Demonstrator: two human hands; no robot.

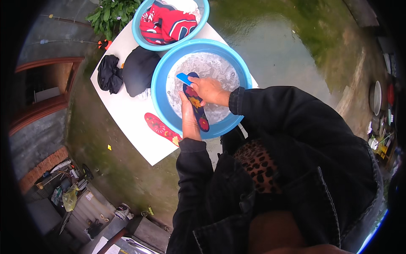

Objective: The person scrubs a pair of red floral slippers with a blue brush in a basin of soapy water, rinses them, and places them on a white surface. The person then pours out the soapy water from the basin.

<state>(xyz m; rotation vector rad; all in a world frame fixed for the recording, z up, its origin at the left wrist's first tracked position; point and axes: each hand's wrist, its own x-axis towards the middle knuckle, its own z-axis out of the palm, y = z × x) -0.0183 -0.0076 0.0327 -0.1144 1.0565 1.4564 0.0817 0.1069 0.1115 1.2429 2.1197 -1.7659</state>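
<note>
My left hand (187, 111) holds a dark blue floral insole (199, 109) from its left side, above a blue plastic basin (155, 85) of foamy water (219, 70). In my right hand (209, 90) is a blue brush (184, 78), pressed near the upper end of the insole; its bristles are hidden. A red patterned insole (160, 128) lies on the white tabletop (127, 122), partly behind the basin's rim.
A second basin (136, 28) with red and white clothes (177, 25) stands beyond. Black cloth bundles (141, 71) lie left of the basins. A leafy plant (108, 16) grows behind the table. The concrete ground (269, 54) looks wet, with green patches.
</note>
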